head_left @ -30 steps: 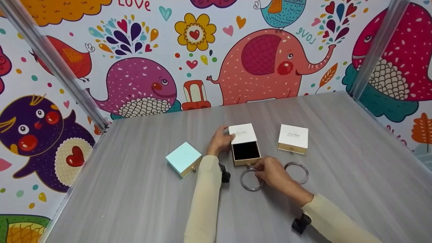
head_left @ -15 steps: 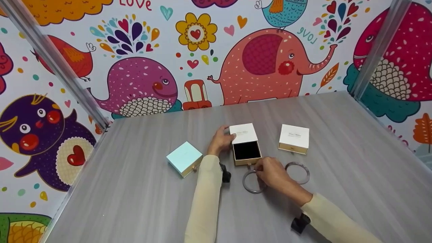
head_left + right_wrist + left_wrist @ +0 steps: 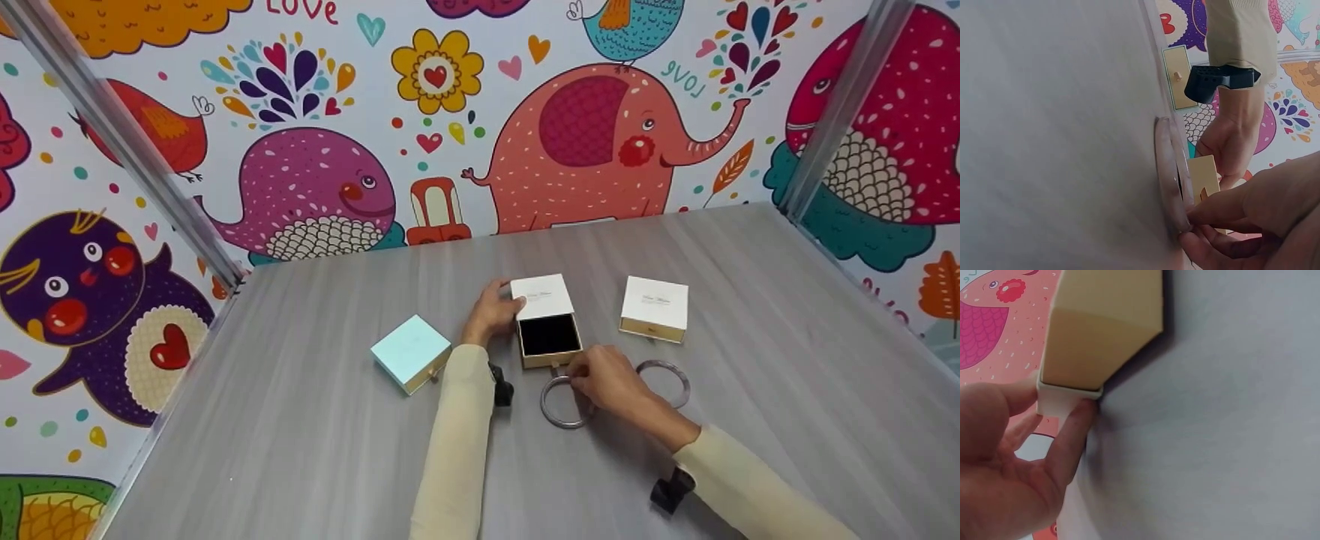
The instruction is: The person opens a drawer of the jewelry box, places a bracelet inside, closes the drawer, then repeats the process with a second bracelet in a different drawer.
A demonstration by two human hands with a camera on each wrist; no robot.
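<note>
In the head view a white drawer box [image 3: 541, 298] stands mid-table, its black-lined drawer [image 3: 550, 335] slid out toward me. My left hand [image 3: 493, 313] grips the box's white sleeve from the left; the left wrist view has the thumb and fingertips [image 3: 1081, 413] at its end. Just in front of the drawer, my right hand [image 3: 609, 381] pinches a greyish translucent bangle [image 3: 545, 409] by its right side. Seen from the right wrist, thumb and finger meet on the bangle's edge [image 3: 1169, 174]. Another similar bangle [image 3: 684, 382] lies right of that hand, partly hidden by it.
A light-blue box [image 3: 411, 349] with a gold front and small pull tab sits left of my left forearm. Back right, another white box [image 3: 654, 304] is closed. Patterned wall panels [image 3: 322, 187] border the grey table [image 3: 300, 420] at the back and sides.
The pinched bangle has shifted very slightly toward me and to the right, the right hand staying on it. My left hand keeps its hold on the box sleeve.
</note>
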